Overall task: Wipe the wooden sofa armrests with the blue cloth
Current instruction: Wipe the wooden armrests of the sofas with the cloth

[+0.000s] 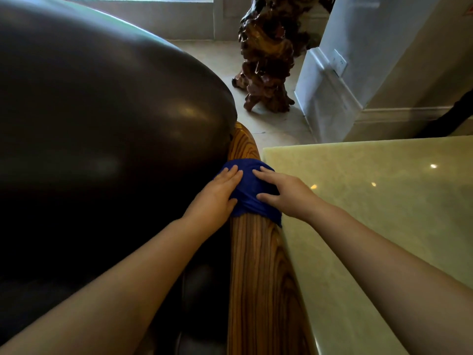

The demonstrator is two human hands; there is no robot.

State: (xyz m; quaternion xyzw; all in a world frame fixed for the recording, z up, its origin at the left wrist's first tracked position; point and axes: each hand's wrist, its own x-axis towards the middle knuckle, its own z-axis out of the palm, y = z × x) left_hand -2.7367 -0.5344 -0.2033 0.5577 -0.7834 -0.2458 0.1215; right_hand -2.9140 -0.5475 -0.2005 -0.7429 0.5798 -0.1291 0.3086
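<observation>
The blue cloth [248, 190] is draped over the striped wooden armrest [258, 272], which runs from the bottom of the view up the middle. My left hand [217, 198] presses flat on the cloth's left side, fingers together and pointing up. On the cloth's right side lies my right hand [284, 193], with the thumb hooked under its lower edge. Both hands hold the cloth against the wood. The armrest's far end [242, 144] shows bare beyond the cloth.
The sofa's dark leather back and cushion [102, 111] bulge close on the left of the armrest. A glossy pale stone tabletop [384, 213] butts against its right side. Beyond stand a gnarled root-wood carving [268, 60] on the tiled floor and a white wall corner [332, 80].
</observation>
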